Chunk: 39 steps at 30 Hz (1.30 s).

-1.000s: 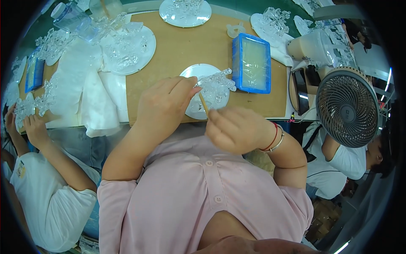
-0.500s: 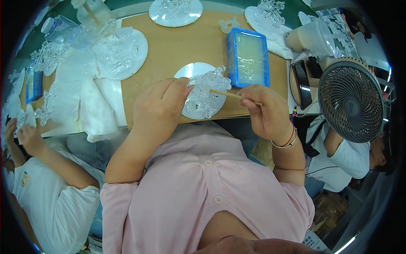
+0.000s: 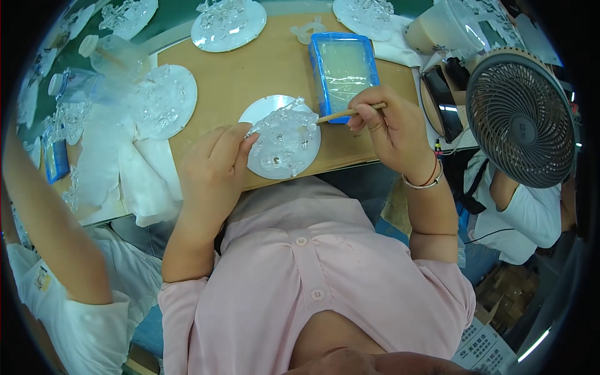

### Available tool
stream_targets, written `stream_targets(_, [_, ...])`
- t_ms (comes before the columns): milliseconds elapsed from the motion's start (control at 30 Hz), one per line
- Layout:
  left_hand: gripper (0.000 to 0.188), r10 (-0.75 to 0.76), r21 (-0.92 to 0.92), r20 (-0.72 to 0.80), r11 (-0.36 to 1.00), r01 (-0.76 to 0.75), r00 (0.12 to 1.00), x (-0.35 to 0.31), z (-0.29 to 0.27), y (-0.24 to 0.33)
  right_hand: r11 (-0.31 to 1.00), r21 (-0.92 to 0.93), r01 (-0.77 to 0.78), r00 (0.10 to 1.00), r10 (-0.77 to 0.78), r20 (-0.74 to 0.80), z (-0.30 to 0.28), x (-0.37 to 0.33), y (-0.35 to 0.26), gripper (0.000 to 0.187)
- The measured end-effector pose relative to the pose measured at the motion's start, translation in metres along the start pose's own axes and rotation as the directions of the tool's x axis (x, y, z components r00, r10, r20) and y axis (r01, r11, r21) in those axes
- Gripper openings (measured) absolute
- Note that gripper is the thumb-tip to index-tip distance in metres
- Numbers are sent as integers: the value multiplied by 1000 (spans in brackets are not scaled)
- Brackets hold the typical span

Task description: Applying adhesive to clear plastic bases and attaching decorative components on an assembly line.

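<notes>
A white round plate [image 3: 252,114] lies before me, with clear, glittering plastic pieces [image 3: 281,139] heaped on it. My left hand [image 3: 215,153] is closed at the plate's left side, its thumb and fingertips pinching the end of a clear plastic piece. Between the thumb and fingers of my right hand [image 3: 390,131] is a thin wooden stick [image 3: 337,116], slanting down to the left. Its tip is at the right edge of the clear pieces; whether it touches them I cannot tell. Just beyond the stick sits a blue-rimmed tray [image 3: 314,53] with a pale, shiny filling.
More plates of clear pieces stand at the back [image 3: 228,40] and left [image 3: 181,128]. White cloths [image 3: 147,181] and plastic bottles [image 3: 81,84] are to the left. At right are a lidded tub [image 3: 440,31], sunglasses [image 3: 442,103] and a fan [image 3: 522,125]. A co-worker's arm [image 3: 59,219] reaches over at left.
My right hand has drawn the stick rightward and up, off the middle of the clear pieces. The co-worker's arm at left has stretched forward. The whole view has shifted slightly.
</notes>
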State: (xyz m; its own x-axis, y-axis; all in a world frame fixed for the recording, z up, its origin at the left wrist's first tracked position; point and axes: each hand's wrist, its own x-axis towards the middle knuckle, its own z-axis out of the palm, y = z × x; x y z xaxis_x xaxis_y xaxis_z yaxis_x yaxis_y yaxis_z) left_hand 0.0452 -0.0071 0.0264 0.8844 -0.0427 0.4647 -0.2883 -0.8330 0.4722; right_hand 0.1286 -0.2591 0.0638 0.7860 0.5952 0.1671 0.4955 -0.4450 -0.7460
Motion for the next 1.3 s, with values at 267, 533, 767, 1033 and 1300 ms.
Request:
stream_targets(267, [15,-69,-22,27,997,70,997,1,-1,5,936,-189,297,933,-327,-152,8,-19,11,5])
stream_targets(533, [14,-100,-56,4,993,100,995,1,0,6,960,-100,262,938,-278,-209,8,-39,18,4])
stream_targets(767, [14,-96,-70,-24,993,94,995,-6,1,4,954,-89,285,936,-297,-190,9,-62,12,6])
stream_targets(1033, [14,-175,-72,-66,983,170,982,-19,-1,10,925,-105,364,903,-379,-203,21,-64,7,9])
stream_targets(1300, [35,-222,-159,124,957,240,967,-16,-15,5,904,-86,420,873,-428,-234,41,-60,4,13])
